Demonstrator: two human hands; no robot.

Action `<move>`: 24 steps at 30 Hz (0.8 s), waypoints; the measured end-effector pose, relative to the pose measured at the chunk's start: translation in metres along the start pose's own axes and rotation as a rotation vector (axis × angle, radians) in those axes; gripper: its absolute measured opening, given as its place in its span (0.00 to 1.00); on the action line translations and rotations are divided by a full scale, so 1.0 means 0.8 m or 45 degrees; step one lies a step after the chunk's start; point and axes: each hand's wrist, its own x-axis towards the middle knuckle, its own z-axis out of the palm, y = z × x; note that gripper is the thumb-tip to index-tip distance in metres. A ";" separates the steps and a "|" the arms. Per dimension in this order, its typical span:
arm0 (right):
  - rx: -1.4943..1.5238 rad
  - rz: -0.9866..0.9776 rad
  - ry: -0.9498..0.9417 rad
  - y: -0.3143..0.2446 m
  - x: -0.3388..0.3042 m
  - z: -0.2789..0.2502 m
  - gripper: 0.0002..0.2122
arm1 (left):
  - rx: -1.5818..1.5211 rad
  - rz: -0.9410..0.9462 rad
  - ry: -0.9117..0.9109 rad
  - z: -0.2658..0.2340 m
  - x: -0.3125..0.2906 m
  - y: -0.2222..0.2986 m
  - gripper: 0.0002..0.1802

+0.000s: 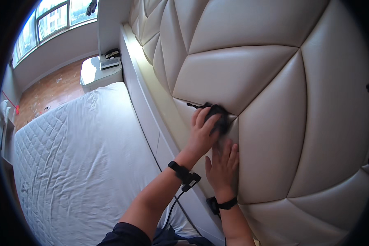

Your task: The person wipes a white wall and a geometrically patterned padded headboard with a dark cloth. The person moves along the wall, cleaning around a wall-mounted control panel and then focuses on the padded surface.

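Observation:
My left hand (201, 134) presses a bunched black cloth (218, 119) against the cream padded wall panel (266, 156), close to where several seams meet. The fingers curl over the cloth, and a thin dark end of it sticks out to the left. Just below, my right hand (223, 167) lies against the panel with its fingers stretched out and the thumb apart. Its fingertips are slightly blurred, and nothing shows in it. Each wrist wears a black strap with a small black device; a cable hangs from the left one.
A bed with a white quilted cover (82, 164) stands to the left. Between it and the panel runs a white headboard ledge (151, 110). Farther off are a white bedside cabinet (90, 76) with items on it, a wooden floor (49, 96) and windows (53, 20).

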 end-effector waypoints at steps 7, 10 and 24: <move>-0.181 -0.022 0.131 -0.002 0.000 0.008 0.28 | 0.014 -0.370 0.021 -0.005 -0.013 -0.091 0.23; -0.222 -0.024 0.157 -0.001 0.000 0.010 0.27 | 0.056 -0.457 0.022 0.000 -0.015 -0.124 0.21; -0.240 -0.035 0.128 -0.001 0.001 0.003 0.28 | 0.142 -0.774 0.020 0.003 -0.034 -0.146 0.21</move>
